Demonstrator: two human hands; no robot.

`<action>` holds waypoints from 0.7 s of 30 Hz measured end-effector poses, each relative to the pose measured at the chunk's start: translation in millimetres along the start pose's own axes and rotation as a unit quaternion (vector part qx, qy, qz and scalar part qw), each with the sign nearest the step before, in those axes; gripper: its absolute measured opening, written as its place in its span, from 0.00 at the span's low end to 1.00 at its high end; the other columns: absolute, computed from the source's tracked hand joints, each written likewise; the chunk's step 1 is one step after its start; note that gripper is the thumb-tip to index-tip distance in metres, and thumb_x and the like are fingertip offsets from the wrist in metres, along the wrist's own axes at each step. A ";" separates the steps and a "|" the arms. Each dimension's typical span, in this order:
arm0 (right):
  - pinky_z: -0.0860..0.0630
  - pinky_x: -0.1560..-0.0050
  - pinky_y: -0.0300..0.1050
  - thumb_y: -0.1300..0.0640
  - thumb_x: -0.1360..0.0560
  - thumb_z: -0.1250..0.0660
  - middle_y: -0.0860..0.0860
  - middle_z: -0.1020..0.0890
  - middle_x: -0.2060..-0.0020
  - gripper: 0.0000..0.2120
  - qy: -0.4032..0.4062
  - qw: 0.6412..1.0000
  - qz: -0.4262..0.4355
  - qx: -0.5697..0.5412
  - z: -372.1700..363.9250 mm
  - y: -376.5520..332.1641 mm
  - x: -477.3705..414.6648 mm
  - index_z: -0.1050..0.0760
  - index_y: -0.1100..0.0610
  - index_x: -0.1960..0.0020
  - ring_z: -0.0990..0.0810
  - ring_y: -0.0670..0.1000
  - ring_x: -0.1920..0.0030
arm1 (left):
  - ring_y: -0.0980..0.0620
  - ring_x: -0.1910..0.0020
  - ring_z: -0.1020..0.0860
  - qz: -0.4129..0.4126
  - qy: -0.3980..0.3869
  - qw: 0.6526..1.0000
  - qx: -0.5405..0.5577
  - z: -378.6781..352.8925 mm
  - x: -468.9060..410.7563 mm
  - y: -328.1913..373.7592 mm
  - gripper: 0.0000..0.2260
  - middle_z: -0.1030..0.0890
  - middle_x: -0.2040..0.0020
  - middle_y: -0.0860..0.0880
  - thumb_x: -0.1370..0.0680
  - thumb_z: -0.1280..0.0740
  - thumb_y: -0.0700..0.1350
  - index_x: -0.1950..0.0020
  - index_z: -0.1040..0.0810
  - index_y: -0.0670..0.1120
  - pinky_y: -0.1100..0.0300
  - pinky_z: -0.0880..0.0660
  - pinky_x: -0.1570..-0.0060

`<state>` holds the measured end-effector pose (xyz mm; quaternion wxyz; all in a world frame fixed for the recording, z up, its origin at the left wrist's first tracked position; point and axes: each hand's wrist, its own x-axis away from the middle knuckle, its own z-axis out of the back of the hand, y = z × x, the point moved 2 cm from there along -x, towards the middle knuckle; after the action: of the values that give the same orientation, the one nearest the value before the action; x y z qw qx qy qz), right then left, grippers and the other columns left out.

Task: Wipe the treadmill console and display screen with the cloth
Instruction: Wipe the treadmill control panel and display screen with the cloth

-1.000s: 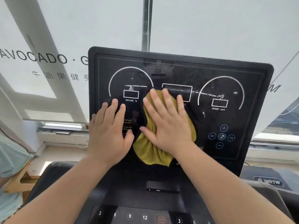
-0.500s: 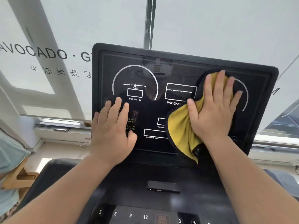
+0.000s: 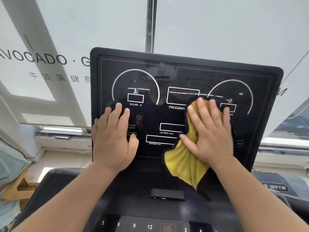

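Note:
The black treadmill display screen stands upright in front of me, with white dial outlines and labelled boxes. My right hand lies flat with spread fingers on a yellow cloth, pressing it against the screen's lower right of centre. The cloth hangs down below my palm. My left hand rests flat on the screen's lower left edge, holding nothing. Below the screen, the console shows numbered buttons and a stop/start key.
A frosted window with printed lettering fills the background. A small black clip sits on the console below the screen. Another treadmill stands at the right. A person in a pale green top is at the far left.
My right hand slid the cloth from the screen's centre up to the right dial, then back down and left toward the lower middle. The left hand stayed in place.

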<state>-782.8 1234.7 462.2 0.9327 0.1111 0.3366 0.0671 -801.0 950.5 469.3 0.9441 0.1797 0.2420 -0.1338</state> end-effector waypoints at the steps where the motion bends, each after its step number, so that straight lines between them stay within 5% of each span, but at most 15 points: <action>1: 0.58 0.20 0.66 0.30 0.22 0.44 0.53 0.49 0.16 0.42 -0.003 0.998 -0.064 -0.010 2.9 15.7 -2.3 0.49 0.50 0.16 0.54 0.58 0.17 | 0.32 0.27 0.33 -0.002 -0.002 1.000 0.000 -0.1 0.2 -1.1 0.31 0.30 0.25 0.40 0.28 0.41 0.52 0.27 0.29 0.42 0.29 0.32 0.36; 4: 0.59 0.21 0.70 0.31 0.21 0.46 0.56 0.54 0.16 0.42 -0.003 0.969 -0.238 -0.061 14.7 33.6 -24.2 0.54 0.52 0.16 0.57 0.61 0.17 | 0.33 0.26 0.34 0.000 -0.003 1.000 0.001 0.7 0.7 -1.8 0.31 0.31 0.24 0.41 0.28 0.42 0.52 0.26 0.30 0.43 0.29 0.32 0.36; 6: 0.59 0.21 0.71 0.30 0.21 0.48 0.57 0.57 0.16 0.45 0.000 0.957 -0.279 -0.079 21.6 20.4 -44.7 0.58 0.54 0.16 0.59 0.63 0.17 | 0.34 0.26 0.35 0.000 -0.006 1.000 0.002 1.2 1.7 -1.6 0.31 0.31 0.24 0.41 0.28 0.42 0.53 0.26 0.30 0.43 0.30 0.32 0.35; 16: 0.64 0.20 0.64 0.31 0.19 0.46 0.49 0.58 0.17 0.40 -0.070 0.994 0.070 -0.036 -2.6 -113.3 -16.3 0.55 0.48 0.16 0.62 0.56 0.17 | 0.33 0.27 0.33 -0.006 0.031 0.999 0.016 0.8 0.3 -2.6 0.30 0.30 0.25 0.39 0.25 0.42 0.53 0.27 0.28 0.41 0.31 0.34 0.34; 21: 0.60 0.19 0.65 0.28 0.22 0.43 0.49 0.54 0.16 0.43 -0.065 0.995 0.079 -0.009 -15.4 -75.2 35.1 0.53 0.47 0.16 0.58 0.56 0.17 | 0.32 0.25 0.37 0.008 0.029 0.999 0.024 -3.1 2.9 0.7 0.31 0.32 0.24 0.40 0.26 0.42 0.54 0.26 0.30 0.41 0.30 0.37 0.31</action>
<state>-762.0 1171.5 410.2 0.9452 0.1336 0.2648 0.1365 -799.6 951.9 465.5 0.9331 0.2081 0.2644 -0.1266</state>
